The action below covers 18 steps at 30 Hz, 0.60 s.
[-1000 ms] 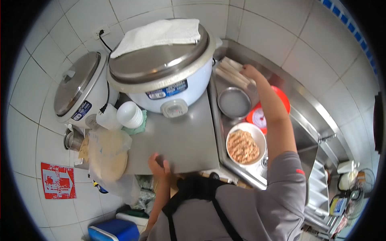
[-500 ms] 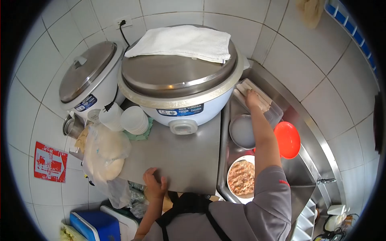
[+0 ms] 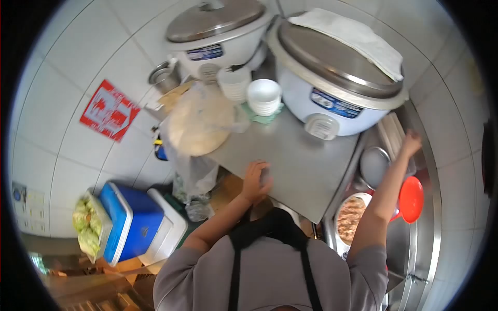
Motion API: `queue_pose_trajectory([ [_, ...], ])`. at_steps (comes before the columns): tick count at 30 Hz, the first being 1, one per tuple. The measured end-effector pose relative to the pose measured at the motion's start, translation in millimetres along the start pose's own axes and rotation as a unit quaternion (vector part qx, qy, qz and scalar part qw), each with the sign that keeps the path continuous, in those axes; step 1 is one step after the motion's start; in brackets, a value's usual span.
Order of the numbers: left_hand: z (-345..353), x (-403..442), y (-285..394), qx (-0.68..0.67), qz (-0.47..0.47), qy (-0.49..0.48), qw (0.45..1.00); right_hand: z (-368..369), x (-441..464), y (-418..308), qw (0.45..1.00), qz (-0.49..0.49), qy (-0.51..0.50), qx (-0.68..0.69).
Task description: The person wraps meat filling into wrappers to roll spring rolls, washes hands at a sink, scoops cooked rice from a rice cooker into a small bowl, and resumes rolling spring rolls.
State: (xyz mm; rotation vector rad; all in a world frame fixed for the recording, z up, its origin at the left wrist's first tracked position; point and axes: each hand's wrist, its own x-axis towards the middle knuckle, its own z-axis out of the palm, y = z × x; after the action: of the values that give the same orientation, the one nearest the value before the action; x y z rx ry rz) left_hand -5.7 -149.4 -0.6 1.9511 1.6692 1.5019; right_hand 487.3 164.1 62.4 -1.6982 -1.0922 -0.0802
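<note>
At the near edge of the steel table (image 3: 295,160), my left hand (image 3: 255,182) rests with its fingers loosely bent and thumb apart, holding nothing visible. My right hand (image 3: 412,143) reaches out to the right, beside a container of long pale strips (image 3: 393,133). Its fingers are curled and blurred, so any grip is unclear. Below that container sit a round grey lid or pan (image 3: 374,167) and a white bowl of minced meat (image 3: 351,220), beside my right forearm. A red bowl (image 3: 411,199) lies just right of that arm.
A large rice cooker (image 3: 332,88) carries a folded white towel (image 3: 358,36); a second rice cooker (image 3: 218,49) stands left. Stacked white bowls (image 3: 264,97), plastic cups (image 3: 233,83) and a bag (image 3: 202,124) occupy the table's left side. A blue cooler (image 3: 137,223) stands lower left.
The view has turned left, bringing more of the cooler and leafy vegetables into sight. My right hand has shifted off the pale strips to their right side. The left hand stays at the table edge.
</note>
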Motion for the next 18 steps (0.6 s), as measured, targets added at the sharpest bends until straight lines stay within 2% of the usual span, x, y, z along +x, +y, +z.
queue_pose_trajectory([
  [2, -28, 1, 4, 0.023, -0.001, 0.027, 0.999, -26, -11, -20, 0.986, 0.020, 0.042, 0.160],
  [5, -77, 19, 1, 0.080, -0.003, 0.053, 0.995, -83, -66, -108, 0.952, 0.024, 0.080, 0.295],
  [7, -109, 31, -31, 0.198, -0.034, 0.081, 0.976, -92, -97, -151, 0.930, -0.012, 0.055, 0.362],
  [8, -125, 42, -45, 0.199, -0.060, 0.073, 0.975, -96, -115, -172, 0.918, -0.029, 0.043, 0.393],
  [10, -143, 62, -79, 0.238, -0.123, 0.033, 0.963, -99, -158, -228, 0.935, -0.059, -0.040, 0.348],
  [11, -144, 72, -100, 0.276, -0.159, 0.002, 0.948, -94, -183, -250, 0.924, -0.044, -0.108, 0.365],
  [12, -145, 85, -114, 0.242, -0.089, 0.045, 0.965, -79, -209, -264, 0.893, -0.009, -0.202, 0.402],
  [13, -146, 101, -125, 0.205, -0.017, 0.088, 0.975, -84, -238, -296, 0.866, -0.040, -0.323, 0.380],
  [14, -147, 113, -132, 0.166, 0.055, 0.128, 0.976, -68, -267, -307, 0.813, -0.073, -0.451, 0.361],
  [15, -153, 124, -123, 0.154, -0.065, 0.053, 0.984, -50, -302, -323, 0.754, -0.063, -0.553, 0.350],
  [16, -164, 136, -105, 0.142, -0.184, -0.025, 0.972, -34, -334, -336, 0.656, -0.066, -0.632, 0.408],
  [17, -170, 143, -94, 0.127, -0.299, -0.103, 0.940, -9, -361, -341, 0.591, -0.104, -0.709, 0.371],
  [18, -166, 142, -107, 0.181, -0.262, -0.130, 0.939, -5, -378, -363, 0.585, -0.097, -0.746, 0.303],
])
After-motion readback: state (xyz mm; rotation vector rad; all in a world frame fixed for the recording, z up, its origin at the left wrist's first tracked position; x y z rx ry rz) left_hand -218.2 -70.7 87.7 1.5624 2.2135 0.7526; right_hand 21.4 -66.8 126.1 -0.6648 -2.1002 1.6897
